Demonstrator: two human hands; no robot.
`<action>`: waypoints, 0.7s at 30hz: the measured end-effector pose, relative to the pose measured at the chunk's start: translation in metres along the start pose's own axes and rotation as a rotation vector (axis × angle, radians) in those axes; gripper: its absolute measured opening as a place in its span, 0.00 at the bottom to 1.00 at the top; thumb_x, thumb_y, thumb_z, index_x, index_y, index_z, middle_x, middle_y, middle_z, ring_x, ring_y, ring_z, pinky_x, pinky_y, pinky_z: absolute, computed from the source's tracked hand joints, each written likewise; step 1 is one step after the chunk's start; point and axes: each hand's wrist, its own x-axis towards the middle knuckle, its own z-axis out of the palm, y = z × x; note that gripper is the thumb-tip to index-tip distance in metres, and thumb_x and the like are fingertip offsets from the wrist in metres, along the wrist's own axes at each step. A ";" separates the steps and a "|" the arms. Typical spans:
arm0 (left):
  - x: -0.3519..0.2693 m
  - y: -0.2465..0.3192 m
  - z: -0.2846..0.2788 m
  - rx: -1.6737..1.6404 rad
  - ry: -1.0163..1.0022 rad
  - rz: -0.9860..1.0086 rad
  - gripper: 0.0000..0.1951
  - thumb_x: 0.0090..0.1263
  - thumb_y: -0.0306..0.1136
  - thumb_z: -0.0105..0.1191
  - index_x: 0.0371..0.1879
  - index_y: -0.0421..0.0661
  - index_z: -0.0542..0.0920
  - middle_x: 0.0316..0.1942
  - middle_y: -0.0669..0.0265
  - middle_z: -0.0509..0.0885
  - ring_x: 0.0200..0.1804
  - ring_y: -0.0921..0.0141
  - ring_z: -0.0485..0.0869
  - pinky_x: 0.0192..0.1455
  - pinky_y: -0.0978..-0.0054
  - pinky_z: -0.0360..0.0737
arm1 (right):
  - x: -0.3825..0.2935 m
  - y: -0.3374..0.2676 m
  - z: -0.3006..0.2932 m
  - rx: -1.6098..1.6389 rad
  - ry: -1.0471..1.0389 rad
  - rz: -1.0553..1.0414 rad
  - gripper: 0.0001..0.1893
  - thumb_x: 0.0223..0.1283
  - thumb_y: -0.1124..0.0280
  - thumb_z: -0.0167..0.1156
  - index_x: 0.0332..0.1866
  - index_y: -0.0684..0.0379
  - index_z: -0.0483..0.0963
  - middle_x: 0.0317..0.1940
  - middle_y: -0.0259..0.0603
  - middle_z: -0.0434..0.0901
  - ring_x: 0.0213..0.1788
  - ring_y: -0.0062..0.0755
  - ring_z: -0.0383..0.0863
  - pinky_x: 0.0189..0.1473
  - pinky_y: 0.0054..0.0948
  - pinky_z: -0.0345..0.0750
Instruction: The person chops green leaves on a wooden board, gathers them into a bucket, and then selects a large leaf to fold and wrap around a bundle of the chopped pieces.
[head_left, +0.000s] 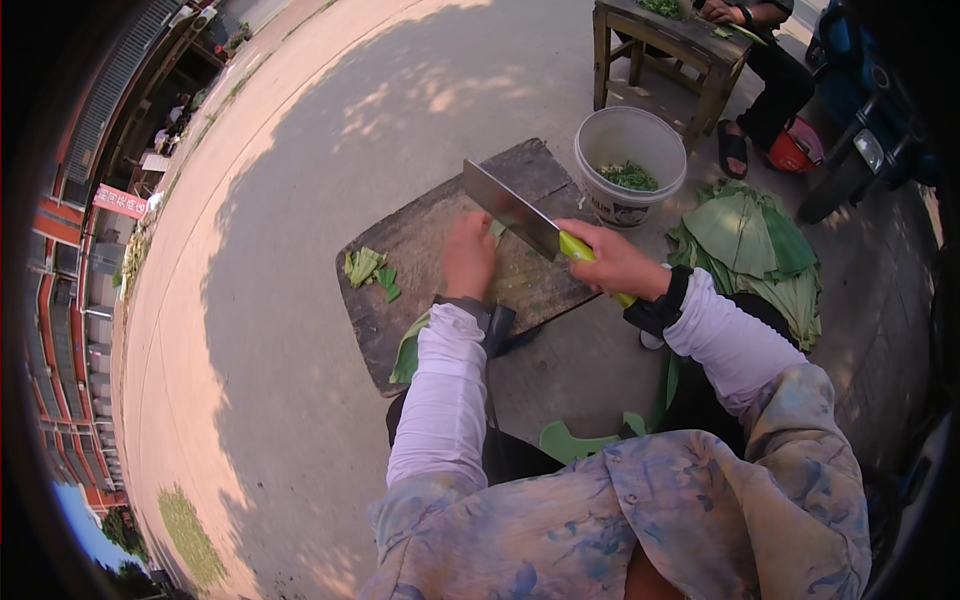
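Note:
My right hand (619, 259) is closed round the yellow-green handle of a cleaver (514, 214), whose broad blade is tilted above a worn wooden chopping board (420, 217). On the board, my left hand (470, 255) is blurred, its fingers curled by a small piece of green leaf (496, 229); whether it grips the piece is unclear. Cut leaf pieces (366, 267) lie near the board's left edge. A larger green leaf (409, 352) shows partly beside my left sleeve. Small green scraps are scattered under the blade.
A white plastic bucket (630, 202) holding chopped greens stands beyond the board. Large leaves (739, 232) are piled at the right. Behind them are a wooden table (675, 37), a seated person's leg (780, 90), a red container (795, 150) and a parked scooter (862, 150).

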 end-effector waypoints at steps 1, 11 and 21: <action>0.001 -0.001 0.000 0.001 0.001 0.000 0.05 0.57 0.26 0.55 0.32 0.45 0.79 0.33 0.59 0.80 0.39 0.58 0.80 0.40 0.63 0.76 | 0.000 -0.003 0.001 0.000 0.000 -0.001 0.34 0.47 0.78 0.51 0.66 0.54 0.62 0.23 0.34 0.72 0.16 0.20 0.71 0.17 0.23 0.69; 0.001 -0.002 0.003 0.032 -0.122 0.188 0.08 0.53 0.23 0.56 0.33 0.43 0.81 0.38 0.58 0.79 0.45 0.56 0.77 0.48 0.63 0.75 | 0.001 -0.010 -0.003 -0.019 0.063 -0.004 0.34 0.46 0.78 0.52 0.66 0.56 0.63 0.24 0.36 0.73 0.17 0.21 0.71 0.19 0.24 0.70; -0.004 0.006 0.010 -0.089 -0.175 0.252 0.10 0.54 0.21 0.55 0.36 0.42 0.81 0.37 0.56 0.80 0.43 0.54 0.78 0.48 0.63 0.75 | -0.003 -0.019 -0.018 -0.208 0.177 -0.104 0.30 0.46 0.76 0.53 0.62 0.62 0.66 0.37 0.52 0.78 0.35 0.37 0.79 0.40 0.30 0.74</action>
